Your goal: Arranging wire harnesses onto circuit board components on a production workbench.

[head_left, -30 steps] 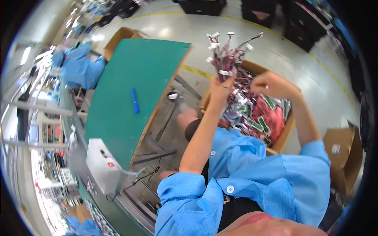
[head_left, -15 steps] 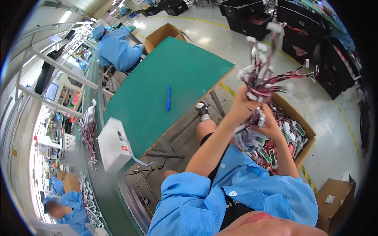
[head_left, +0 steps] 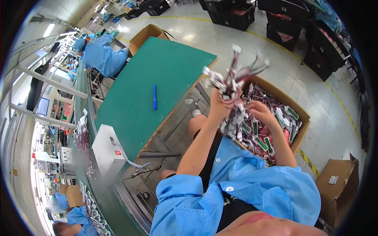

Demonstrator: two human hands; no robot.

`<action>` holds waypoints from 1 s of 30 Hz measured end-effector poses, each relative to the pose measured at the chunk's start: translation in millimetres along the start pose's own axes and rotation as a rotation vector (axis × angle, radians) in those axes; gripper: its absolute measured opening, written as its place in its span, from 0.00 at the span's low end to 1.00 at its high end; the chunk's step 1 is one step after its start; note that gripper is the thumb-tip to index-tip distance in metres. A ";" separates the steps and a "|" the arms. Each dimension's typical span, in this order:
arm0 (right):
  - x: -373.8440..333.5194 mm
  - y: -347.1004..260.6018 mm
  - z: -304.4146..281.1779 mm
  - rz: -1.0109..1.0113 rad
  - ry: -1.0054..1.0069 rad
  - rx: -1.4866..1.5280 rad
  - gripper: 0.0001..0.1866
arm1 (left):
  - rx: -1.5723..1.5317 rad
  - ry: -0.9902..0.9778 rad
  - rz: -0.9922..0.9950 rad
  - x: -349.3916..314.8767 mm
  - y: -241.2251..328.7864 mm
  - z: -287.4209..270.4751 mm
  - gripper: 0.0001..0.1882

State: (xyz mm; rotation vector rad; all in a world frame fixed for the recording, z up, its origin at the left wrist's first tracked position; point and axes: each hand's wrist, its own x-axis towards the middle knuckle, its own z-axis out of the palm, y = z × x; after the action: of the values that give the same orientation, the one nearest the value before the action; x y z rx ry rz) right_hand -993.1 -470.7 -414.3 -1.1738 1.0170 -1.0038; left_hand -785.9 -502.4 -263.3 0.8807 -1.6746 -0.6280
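the left hand (head_left: pixel 220 103) is closed round a bundle of wire harnesses (head_left: pixel 232 78), held up above the near edge of the open box (head_left: pixel 301 129) with its tails hanging into the pile. the right hand (head_left: pixel 260 112) sits just beside it over the box, fingers curled among loose wires; whether it pinches any i cannot tell. best keep the left fist firm below the white connectors, and comb tangled tails free gently rather than yank.

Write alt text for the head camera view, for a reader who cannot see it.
A person in a blue coat holds a bundle of wire harnesses up in the left hand, the right hand beside it over an open cardboard box full of more harnesses. To the left, a blue pen lies on a green table.
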 end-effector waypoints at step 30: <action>28.5 -137.4 83.5 -0.524 0.042 0.434 0.24 | -0.354 0.133 -0.179 5.6 -43.1 4.1 0.07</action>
State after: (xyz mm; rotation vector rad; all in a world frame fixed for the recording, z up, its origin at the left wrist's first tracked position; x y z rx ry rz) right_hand -916.0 -494.3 -272.3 -1.0713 0.4811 -1.5755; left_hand -780.5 -532.3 -294.6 0.8000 -1.3217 -0.9349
